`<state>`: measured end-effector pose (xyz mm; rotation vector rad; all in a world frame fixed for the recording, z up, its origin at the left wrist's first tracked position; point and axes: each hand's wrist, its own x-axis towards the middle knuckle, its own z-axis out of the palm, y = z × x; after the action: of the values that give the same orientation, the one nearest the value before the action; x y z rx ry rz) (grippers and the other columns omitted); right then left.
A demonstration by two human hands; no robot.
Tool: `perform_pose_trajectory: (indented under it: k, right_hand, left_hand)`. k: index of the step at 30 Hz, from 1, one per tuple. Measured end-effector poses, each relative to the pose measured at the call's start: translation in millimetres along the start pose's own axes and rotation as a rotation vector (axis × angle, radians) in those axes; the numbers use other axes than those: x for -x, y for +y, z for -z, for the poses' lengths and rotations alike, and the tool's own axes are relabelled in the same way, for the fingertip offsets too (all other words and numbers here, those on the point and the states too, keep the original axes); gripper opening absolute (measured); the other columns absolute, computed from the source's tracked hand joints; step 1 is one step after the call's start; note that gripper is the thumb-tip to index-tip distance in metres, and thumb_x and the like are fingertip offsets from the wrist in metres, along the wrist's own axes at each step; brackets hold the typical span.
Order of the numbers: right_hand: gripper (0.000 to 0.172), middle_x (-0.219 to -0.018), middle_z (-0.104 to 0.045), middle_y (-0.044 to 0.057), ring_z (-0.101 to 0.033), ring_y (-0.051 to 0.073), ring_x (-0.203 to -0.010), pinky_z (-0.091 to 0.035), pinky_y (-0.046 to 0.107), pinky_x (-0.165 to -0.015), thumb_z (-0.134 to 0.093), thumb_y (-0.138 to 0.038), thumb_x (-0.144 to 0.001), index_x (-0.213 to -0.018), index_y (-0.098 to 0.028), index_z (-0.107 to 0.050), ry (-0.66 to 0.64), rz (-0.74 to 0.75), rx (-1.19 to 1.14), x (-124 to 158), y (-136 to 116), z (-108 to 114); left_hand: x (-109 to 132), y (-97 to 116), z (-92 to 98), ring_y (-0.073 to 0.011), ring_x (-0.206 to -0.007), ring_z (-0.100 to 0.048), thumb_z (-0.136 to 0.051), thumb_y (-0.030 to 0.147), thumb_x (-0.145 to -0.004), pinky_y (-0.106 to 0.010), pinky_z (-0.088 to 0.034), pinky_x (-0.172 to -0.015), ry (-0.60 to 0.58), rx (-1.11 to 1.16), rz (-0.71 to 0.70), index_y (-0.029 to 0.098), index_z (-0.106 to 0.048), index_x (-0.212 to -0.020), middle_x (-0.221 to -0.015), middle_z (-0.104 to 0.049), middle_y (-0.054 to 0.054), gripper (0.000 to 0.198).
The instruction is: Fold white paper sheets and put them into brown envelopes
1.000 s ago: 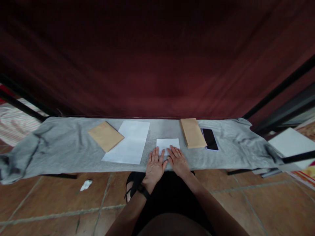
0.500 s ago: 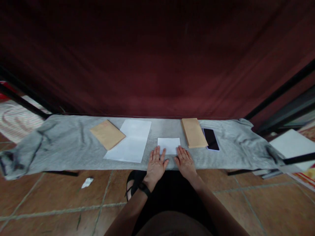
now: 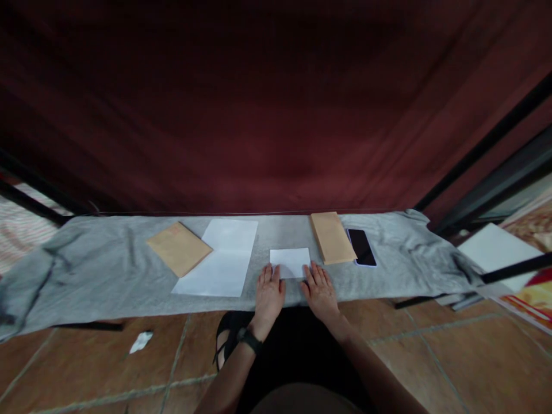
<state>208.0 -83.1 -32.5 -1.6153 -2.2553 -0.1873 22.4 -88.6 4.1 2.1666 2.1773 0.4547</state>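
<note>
A small white folded paper [image 3: 290, 261] lies flat on the grey cloth between my hands. My left hand [image 3: 269, 292] rests with its fingers spread at the paper's left lower edge. On the other side, my right hand [image 3: 319, 288] lies open, its fingertips touching the right lower corner. Neither hand grips anything. To the left, a brown envelope [image 3: 179, 248] overlaps a larger white sheet [image 3: 228, 259]. A stack of brown envelopes [image 3: 334, 238] sits to the right, beside a dark-screened phone [image 3: 361, 247].
Grey cloth [image 3: 107, 259] covers the long narrow table, wrinkled at both ends. Behind it hangs a dark red curtain [image 3: 276, 115]. Black bars slant at both sides. A crumpled white scrap [image 3: 141, 341] lies on the tiled floor.
The whole view has shifted slightly, so the table things appear a little lower and further left. My left fingers are closer together at the paper's edge; the paper stays between my hands.
</note>
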Motion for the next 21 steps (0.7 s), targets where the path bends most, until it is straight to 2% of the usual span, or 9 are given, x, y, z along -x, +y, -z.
perform_pose_trajectory:
  k: [2, 4, 8, 11, 17, 21]
  right_hand:
    - [0.053, -0.155, -0.042, 0.017, -0.04, 0.031, -0.141, -0.031, 0.048, -0.115, -0.043, -0.035, -0.102, -0.15, -0.013, -0.042, 0.011, -0.009, -0.005, -0.4, -0.6, -1.0]
    - [0.052, -0.155, -0.043, 0.017, -0.04, 0.031, -0.141, -0.031, 0.047, -0.115, -0.043, -0.035, -0.102, -0.149, -0.014, -0.043, 0.02, -0.015, -0.013, -0.9, -1.1, -1.5]
    - [0.052, -0.152, -0.046, 0.016, -0.041, 0.03, -0.14, -0.032, 0.046, -0.115, -0.045, -0.036, -0.101, -0.148, -0.014, -0.045, 0.038, -0.016, -0.025, -2.2, -1.3, -1.1]
    - [0.053, -0.151, -0.047, 0.017, -0.042, 0.03, -0.139, -0.033, 0.046, -0.114, -0.047, -0.035, -0.1, -0.148, -0.013, -0.045, 0.057, -0.007, -0.031, -3.2, -1.0, -0.8]
    - [0.049, -0.148, -0.05, 0.016, -0.045, 0.03, -0.137, -0.036, 0.046, -0.112, -0.047, -0.033, -0.1, -0.144, -0.014, -0.05, 0.072, -0.026, -0.059, -5.5, -2.4, 0.9]
    - [0.048, -0.147, -0.051, 0.017, -0.045, 0.03, -0.137, -0.036, 0.047, -0.113, -0.05, -0.032, -0.098, -0.143, -0.014, -0.051, 0.053, -0.042, -0.085, -6.5, -4.0, 2.1]
  left_hand:
    - [-7.8, -1.1, 3.1, -0.0281, -0.13, -0.054, -0.044, 0.017, -0.092, -0.043, -0.046, -0.107, -0.001, 0.018, 0.035, 0.012, -0.056, -0.138, -0.143, -0.057, -0.016, 0.048]
    - [-12.5, -1.4, 7.2, -0.0281, -0.126, -0.056, -0.044, 0.012, -0.089, -0.042, -0.048, -0.104, -0.015, -0.003, 0.011, 0.013, -0.057, -0.137, -0.141, -0.059, -0.014, 0.05]
    - [-13.1, 1.2, 13.8, -0.031, -0.127, -0.053, -0.041, 0.005, -0.089, -0.048, -0.048, -0.101, -0.117, -0.202, -0.177, 0.016, -0.058, -0.135, -0.143, -0.057, -0.013, 0.05]
    - [-13.9, 2.7, 15.8, -0.0298, -0.124, -0.056, -0.042, 0.002, -0.089, -0.047, -0.049, -0.099, -0.168, -0.288, -0.241, 0.015, -0.059, -0.134, -0.14, -0.059, -0.016, 0.05]
    - [-22.4, 1.1, 17.4, -0.0288, -0.115, -0.06, -0.045, -0.001, -0.087, -0.042, -0.053, -0.093, -0.177, -0.295, -0.292, 0.011, -0.062, -0.128, -0.133, -0.062, -0.02, 0.046]
    - [-23.5, -1.9, 20.2, -0.0287, -0.115, -0.061, -0.046, -0.002, -0.086, -0.041, -0.054, -0.092, -0.149, -0.279, -0.314, 0.011, -0.063, -0.126, -0.131, -0.064, -0.018, 0.045]
